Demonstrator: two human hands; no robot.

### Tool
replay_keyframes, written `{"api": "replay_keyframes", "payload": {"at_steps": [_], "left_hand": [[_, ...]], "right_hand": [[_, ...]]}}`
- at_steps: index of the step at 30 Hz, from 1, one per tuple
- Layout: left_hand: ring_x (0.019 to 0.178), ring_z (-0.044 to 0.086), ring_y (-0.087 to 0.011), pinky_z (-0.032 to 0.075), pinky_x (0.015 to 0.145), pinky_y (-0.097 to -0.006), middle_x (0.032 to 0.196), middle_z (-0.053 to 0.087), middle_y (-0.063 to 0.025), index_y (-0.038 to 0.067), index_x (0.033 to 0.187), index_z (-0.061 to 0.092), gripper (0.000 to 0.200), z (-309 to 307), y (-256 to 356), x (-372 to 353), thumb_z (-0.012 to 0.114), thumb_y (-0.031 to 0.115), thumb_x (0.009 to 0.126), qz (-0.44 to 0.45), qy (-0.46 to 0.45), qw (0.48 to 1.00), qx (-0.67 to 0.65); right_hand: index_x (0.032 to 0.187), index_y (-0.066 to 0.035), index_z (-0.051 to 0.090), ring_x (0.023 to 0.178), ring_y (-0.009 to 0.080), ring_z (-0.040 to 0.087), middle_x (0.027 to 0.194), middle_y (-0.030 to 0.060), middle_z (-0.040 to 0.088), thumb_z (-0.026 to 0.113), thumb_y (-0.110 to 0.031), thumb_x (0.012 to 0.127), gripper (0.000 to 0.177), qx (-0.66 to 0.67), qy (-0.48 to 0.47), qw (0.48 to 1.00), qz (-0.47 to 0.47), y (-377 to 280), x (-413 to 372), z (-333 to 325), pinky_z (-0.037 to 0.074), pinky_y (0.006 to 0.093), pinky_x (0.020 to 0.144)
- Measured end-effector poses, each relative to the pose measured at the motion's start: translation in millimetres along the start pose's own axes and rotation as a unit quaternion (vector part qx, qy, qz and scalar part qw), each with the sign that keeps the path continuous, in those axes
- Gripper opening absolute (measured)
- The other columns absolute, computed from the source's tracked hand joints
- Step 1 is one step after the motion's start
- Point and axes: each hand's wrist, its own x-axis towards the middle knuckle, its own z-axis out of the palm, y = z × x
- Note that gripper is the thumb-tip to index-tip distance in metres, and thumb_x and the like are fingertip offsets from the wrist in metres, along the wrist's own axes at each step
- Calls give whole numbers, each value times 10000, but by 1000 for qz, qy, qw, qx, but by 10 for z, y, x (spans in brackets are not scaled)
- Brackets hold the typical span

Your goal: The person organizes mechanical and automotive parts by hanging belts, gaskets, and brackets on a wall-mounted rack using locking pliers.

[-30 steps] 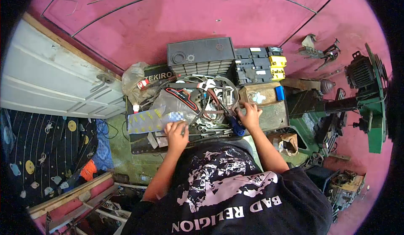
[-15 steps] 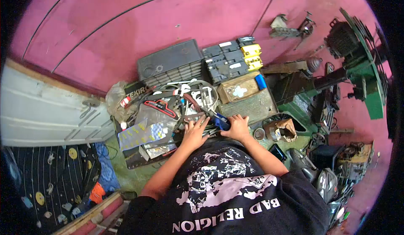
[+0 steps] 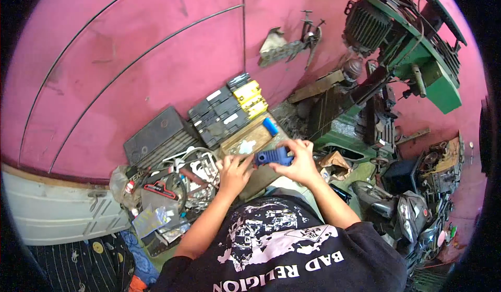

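Observation:
A dark-blue, block-shaped device (image 3: 272, 157) with a ribbed top and a round hole at its left end is held up in front of my chest. My right hand (image 3: 300, 161) grips it from the right, thumb below and fingers above. Close against its left end is my left hand (image 3: 236, 174), fingers bent inward and fingertips together. What the left fingertips pinch, if anything, is too small to make out. Behind the device lies an open cardboard box (image 3: 249, 140) with a bright blue cylinder (image 3: 270, 127) at its right corner.
Black and yellow cases (image 3: 222, 113) stand beside a dark ribbed crate (image 3: 162, 138) along the pink wall. A heap of cables and tools (image 3: 190, 179) lies on the left. To the right stands a green machine (image 3: 339, 132) with a motor (image 3: 367, 21).
The blue device has been lifted from beside the tool heap and now sits between both hands. My view has turned right, and the left hand has come off the heap.

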Motion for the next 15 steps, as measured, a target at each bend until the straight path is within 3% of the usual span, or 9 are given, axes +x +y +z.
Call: {"api": "replay_keyframes", "payload": {"at_steps": [2, 4, 6, 8, 10, 12, 14, 15], "left_hand": [[1056, 553, -243, 355, 910, -468, 1139, 664, 11, 218, 1214, 717, 466, 122, 197, 540, 802, 371, 783, 17, 33, 999, -8], [1068, 560, -258, 352, 937, -472, 1134, 673, -13, 201, 1194, 721, 485, 293, 367, 1184, 816, 402, 763, 16, 60, 997, -43], [1069, 566, -284, 379, 932, -491, 1104, 682, -39, 168, 1152, 721, 478, 413, 542, 1904, 826, 392, 743, 29, 88, 995, -45], [1082, 578, -302, 420, 901, -500, 1070, 691, -58, 137, 1083, 729, 440, 548, 659, 2655, 827, 385, 734, 31, 111, 985, -132], [1062, 598, -332, 460, 862, -500, 1017, 697, -65, 118, 995, 731, 403, 529, 885, 3326, 839, 382, 710, 9, 152, 982, -116], [981, 661, -343, 489, 849, -483, 968, 731, -81, 99, 972, 744, 398, 767, 777, 3989, 847, 380, 710, -22, 103, 987, -123], [898, 713, -326, 524, 839, -461, 949, 760, -109, 74, 996, 754, 378, 680, 865, 4395, 828, 351, 749, -52, 60, 959, -271], [892, 728, -303, 532, 835, -440, 949, 764, -124, 70, 1013, 758, 367, 764, 826, 4533, 815, 340, 770, -48, 74, 948, -305]], "right_hand": [[1034, -142, 710, 980, 264, 601, 959, 75, 667, 882, -459, 609, 558, -35, 68, 996, -47, 166, 279, -326, 327, 456, 1014], [1088, -126, 673, 964, 228, 599, 940, 29, 645, 898, -398, 615, 590, -82, 128, 982, -112, 260, 660, -694, 337, 422, 998], [1119, -128, 660, 972, 223, 607, 935, 23, 645, 899, -420, 621, 625, -111, 158, 975, -114, 265, 1097, -1081, 333, 434, 1005], [1139, -144, 651, 981, 225, 611, 940, 22, 649, 894, -421, 622, 635, -149, 202, 957, -146, 374, 1576, -1369, 327, 457, 1010], [1137, -159, 650, 1002, 240, 620, 969, 33, 667, 885, -436, 630, 624, -192, 230, 937, -178, 476, 2095, -1617, 323, 483, 1011], [1142, -163, 651, 1033, 257, 632, 1009, 53, 697, 866, -475, 655, 617, -241, 238, 926, -169, 631, 2602, -1770, 321, 496, 1010], [1151, -150, 649, 1066, 270, 640, 1032, 70, 719, 832, -522, 693, 618, -273, 233, 923, -137, 785, 3035, -1865, 324, 505, 1006], [1115, -135, 656, 1019, 309, 658, 902, 118, 734, 802, -557, 654, 642, -271, 271, 907, -174, 969, 3259, -1828, 355, 536, 943]]}}
